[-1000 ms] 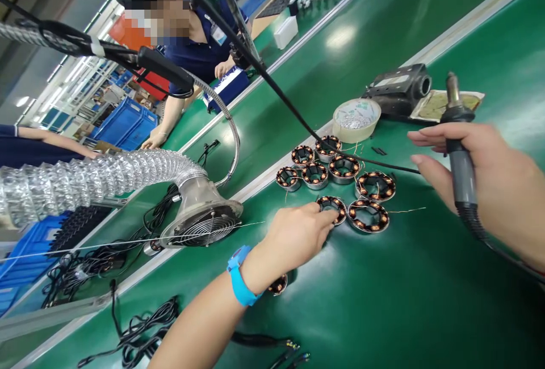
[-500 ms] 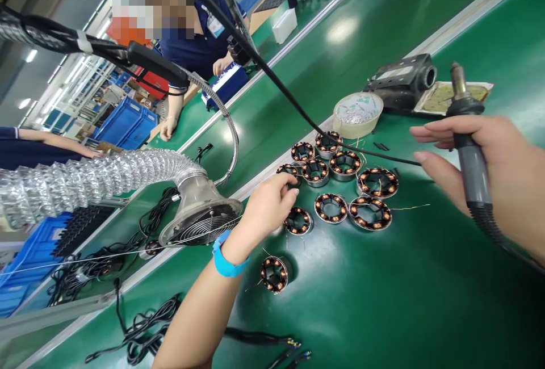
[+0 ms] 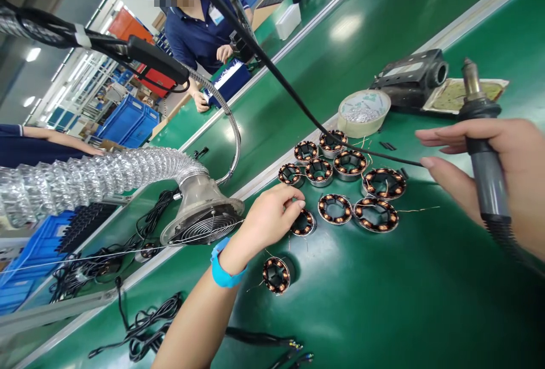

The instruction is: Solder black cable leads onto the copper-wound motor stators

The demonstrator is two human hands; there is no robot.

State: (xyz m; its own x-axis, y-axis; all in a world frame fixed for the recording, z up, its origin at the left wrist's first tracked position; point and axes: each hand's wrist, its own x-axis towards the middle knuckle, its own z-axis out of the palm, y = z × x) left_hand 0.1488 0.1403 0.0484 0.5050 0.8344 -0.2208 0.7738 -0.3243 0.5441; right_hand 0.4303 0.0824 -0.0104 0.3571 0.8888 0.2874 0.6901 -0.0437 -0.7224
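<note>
My left hand (image 3: 276, 214), with a blue wristband (image 3: 227, 267), reaches over a copper-wound motor stator (image 3: 305, 223) and partly covers it. Its thumb and fingertips are brought together at the stator's upper edge; what lies between them is hidden. A thin pale wire (image 3: 200, 231) runs from the left towards this hand. In my right hand (image 3: 515, 147) a soldering iron (image 3: 485, 170) rests against the palm, tip up, with the thumb and fingers stretched left of it. Several more stators (image 3: 335, 209) stand between the hands, and a single stator (image 3: 276, 275) sits nearer me.
A tape roll (image 3: 364, 113) holding silvery bits and a black soldering-iron stand (image 3: 409, 79) are at the back right. A fume hood (image 3: 200, 210) with a foil duct is left. Black cables (image 3: 149, 323) lie front left. A co-worker (image 3: 204, 34) sits across the bench.
My left hand has drawn back slightly from a rear stator, now uncovered, to the stator nearer me. The right hand still holds the iron. The view has shifted a little.
</note>
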